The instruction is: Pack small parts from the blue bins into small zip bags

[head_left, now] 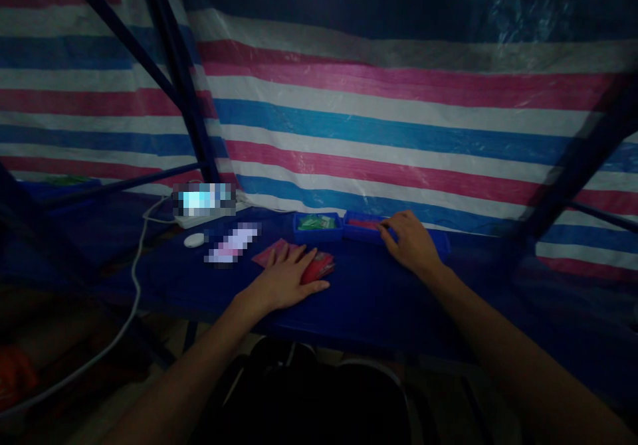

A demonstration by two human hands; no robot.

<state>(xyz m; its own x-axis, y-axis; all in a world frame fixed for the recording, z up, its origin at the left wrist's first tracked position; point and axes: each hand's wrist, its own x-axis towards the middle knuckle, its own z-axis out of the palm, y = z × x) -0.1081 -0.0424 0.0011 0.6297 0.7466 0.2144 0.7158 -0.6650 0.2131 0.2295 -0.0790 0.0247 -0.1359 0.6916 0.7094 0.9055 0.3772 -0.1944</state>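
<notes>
My left hand (286, 275) lies flat with its fingers spread on a small stack of red packets (321, 266) on the blue table (373, 299). A reddish flat sheet (264, 254) sticks out from under its fingertips. My right hand (409, 240) reaches into a blue tray holding red pieces (361, 224), its fingers curled at the tray's near edge; whether they hold anything is hidden. Just left of that tray stands a second blue tray with green pieces (317, 222).
A striped red, white and blue tarp (399, 113) hangs close behind the table. Dark blue frame poles (174, 66) cross at the left. A white power strip (199, 218), a white round object (194, 240) and a white cable (134, 279) lie at the table's left.
</notes>
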